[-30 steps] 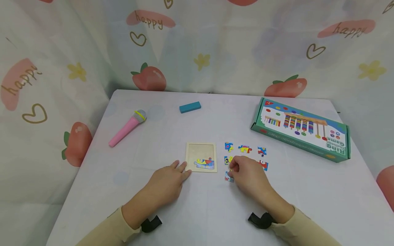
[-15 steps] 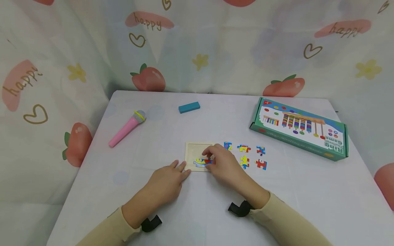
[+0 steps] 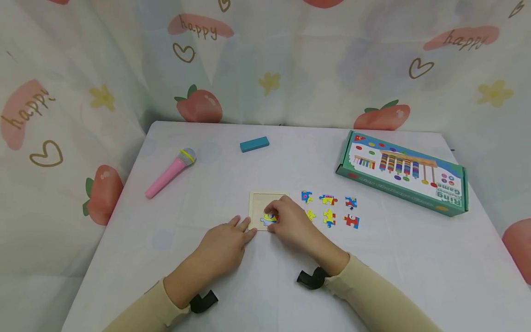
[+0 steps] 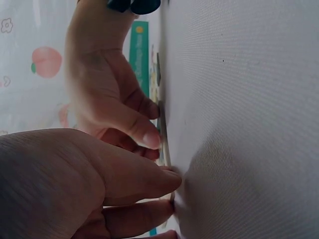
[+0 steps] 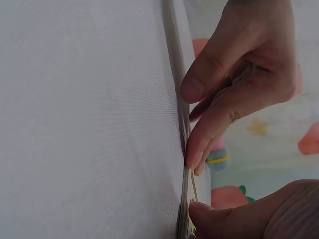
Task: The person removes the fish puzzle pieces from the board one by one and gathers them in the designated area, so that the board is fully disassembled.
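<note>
A square wooden puzzle tray [image 3: 258, 201] lies flat on the table in the head view. Joined puzzle pieces [image 3: 267, 220] in yellow and blue show at its lower part, partly covered by fingers. My left hand [image 3: 226, 246] rests on the tray's lower left corner with fingers fairly straight; its thumb [image 4: 169, 180] meets the edge in the left wrist view. Over the tray's right side, my right hand [image 3: 292, 223] has thumb and index finger bent together at the pieces, pinching a puzzle piece mostly hidden by the fingers.
Right of the tray lie several loose puzzle pieces [image 3: 329, 217] in two rows. A pink toy microphone [image 3: 168, 177] is at the left, a blue block [image 3: 254, 144] at the back. A green game box [image 3: 402, 173] stands at the back right.
My right hand has taken a piece from the lower left of the loose pieces and moved left over the tray, then slightly further left. My left hand has stayed in place.
</note>
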`<state>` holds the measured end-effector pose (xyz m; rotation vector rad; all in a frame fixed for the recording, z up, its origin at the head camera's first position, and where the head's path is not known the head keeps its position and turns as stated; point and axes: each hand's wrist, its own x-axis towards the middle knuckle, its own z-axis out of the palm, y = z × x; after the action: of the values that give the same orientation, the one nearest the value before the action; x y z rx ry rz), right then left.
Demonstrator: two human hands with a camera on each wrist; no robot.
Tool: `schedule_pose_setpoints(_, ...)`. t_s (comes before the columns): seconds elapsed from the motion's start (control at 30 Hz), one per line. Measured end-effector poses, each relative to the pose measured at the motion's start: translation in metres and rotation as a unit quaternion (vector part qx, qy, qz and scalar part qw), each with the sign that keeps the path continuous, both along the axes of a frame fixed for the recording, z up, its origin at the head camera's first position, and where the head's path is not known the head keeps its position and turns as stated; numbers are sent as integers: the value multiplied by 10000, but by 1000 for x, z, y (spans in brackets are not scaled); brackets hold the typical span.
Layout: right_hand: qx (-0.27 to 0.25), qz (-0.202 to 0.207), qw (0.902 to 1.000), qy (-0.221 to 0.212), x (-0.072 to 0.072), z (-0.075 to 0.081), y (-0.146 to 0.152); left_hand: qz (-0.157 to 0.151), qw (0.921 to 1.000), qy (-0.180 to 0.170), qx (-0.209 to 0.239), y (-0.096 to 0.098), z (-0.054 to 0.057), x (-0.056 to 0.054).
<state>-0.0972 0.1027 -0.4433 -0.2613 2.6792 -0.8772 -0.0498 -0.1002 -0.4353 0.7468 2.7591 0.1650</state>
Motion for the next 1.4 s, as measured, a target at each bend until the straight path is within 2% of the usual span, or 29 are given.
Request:
schedule_pose_setpoints(0.2, 211, 38, 9998, -4, 3, -2, -3, -5, 10000, 14, 91, -1, 0, 0)
schedule_pose_setpoints(0.47, 44, 71, 9999, 142, 5, -5, 0, -60, 9999, 47, 74, -1, 0, 0)
schedule_pose_setpoints(0.67, -410, -4, 9991, 126, 2, -6, 5, -26, 10000, -9, 72, -1, 0, 0)
schedule_pose_setpoints(0.93, -1096, -124, 9937, -207, -3, -8, 10, -40, 10000, 40, 61, -1, 0, -1)
schedule_pose_setpoints(1.17, -1554, -65, 9870, -410, 1, 6, 23, -31, 10000, -11, 53, -1, 1, -1)
schedule_pose_setpoints(1.4, -1141, -466, 9916, -382, 7, 24, 58, -1, 10000, -4, 29, -1, -1, -1)
